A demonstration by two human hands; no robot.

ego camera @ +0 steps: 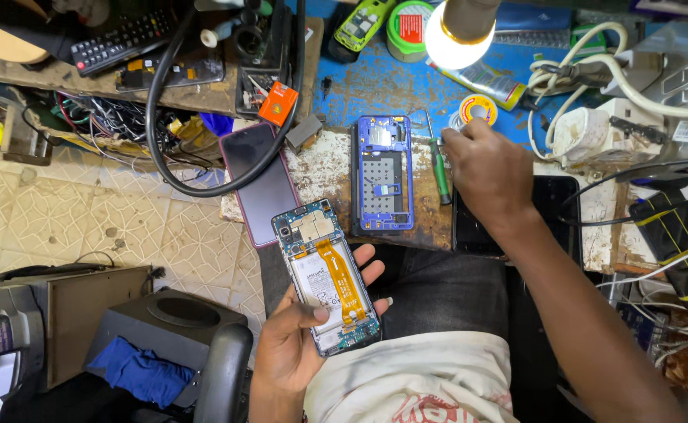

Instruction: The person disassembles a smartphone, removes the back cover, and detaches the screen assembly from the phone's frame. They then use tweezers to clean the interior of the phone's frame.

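Over my lap, an opened phone in hand

From the head view, my left hand grips the opened phone, orange ribbon cable up. My right hand rests curled by the green screwdriver beside the blue phone frame, holding nothing I can see

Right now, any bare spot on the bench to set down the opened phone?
Barest: the pale worn patch between the dark phone and blue frame. The blue bench top above the frame is partly free. Crowded: around the right hand, with screwdriver, solder spool, cables. Left hand holds the opened phone.
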